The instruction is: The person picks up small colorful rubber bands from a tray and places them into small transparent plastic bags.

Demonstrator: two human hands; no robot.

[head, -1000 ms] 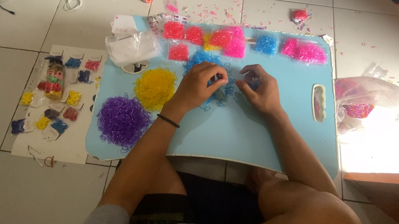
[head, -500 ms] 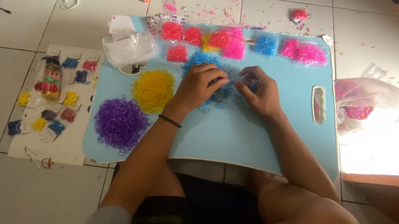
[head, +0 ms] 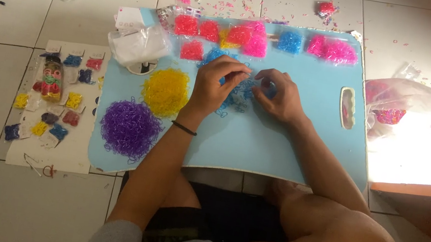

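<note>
Head view: seated on a tiled floor, a person works a heap of blue bands (head: 240, 93) at the middle of a light-blue board (head: 280, 148). The left hand (head: 215, 83) and right hand (head: 280, 95) both curl their fingertips into it, seemingly pinching single bands. Yellow bands (head: 165, 91) and purple bands (head: 129, 127) lie to the left. Sorting looks under way; picking one band free calls for a fine pinch.

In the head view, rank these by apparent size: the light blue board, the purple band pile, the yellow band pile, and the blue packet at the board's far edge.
Largest to smallest:
1. light blue board
2. purple band pile
3. yellow band pile, only slightly smaller than the purple pile
4. blue packet, though it lies farther from the camera
</note>
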